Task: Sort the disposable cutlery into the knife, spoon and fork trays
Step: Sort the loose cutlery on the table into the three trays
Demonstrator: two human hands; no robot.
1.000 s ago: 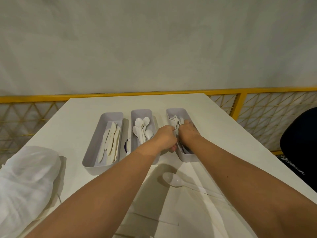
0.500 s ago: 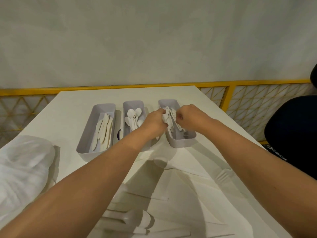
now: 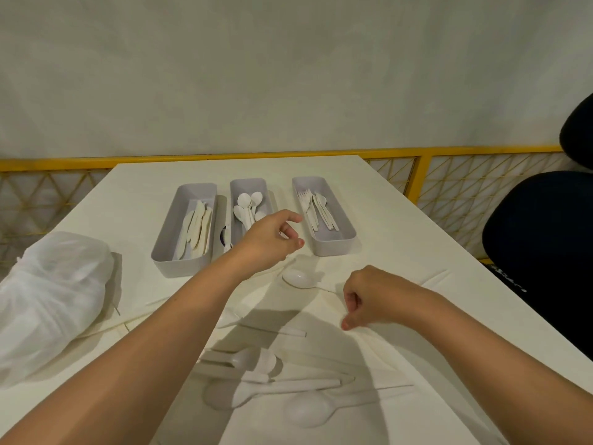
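Observation:
Three grey trays stand side by side on the white table. The knife tray [image 3: 178, 268] is on the left, the spoon tray [image 3: 248, 182] in the middle and the fork tray [image 3: 336, 247] on the right. My left hand [image 3: 269, 240] hovers over the near end of the spoon tray, fingers loosely curled and holding nothing. My right hand [image 3: 369, 295] is lower, above the table, fingers curled in with one fingertip pointing down; I see nothing in it. A loose white spoon [image 3: 298, 279] lies between the hands. More white cutlery [image 3: 272, 377] lies in a heap near me, some in clear wrappers.
A crumpled white plastic bag [image 3: 54, 293] sits at the table's left edge. A black chair [image 3: 539, 252] stands close to the right edge. A yellow railing [image 3: 224, 156] runs behind the table in front of a plain wall.
Both hands have drawn back from the fork tray toward me. The right hand dropped low over the table and the left shifted over the spoon tray's near end. The view tilted down, revealing the heap.

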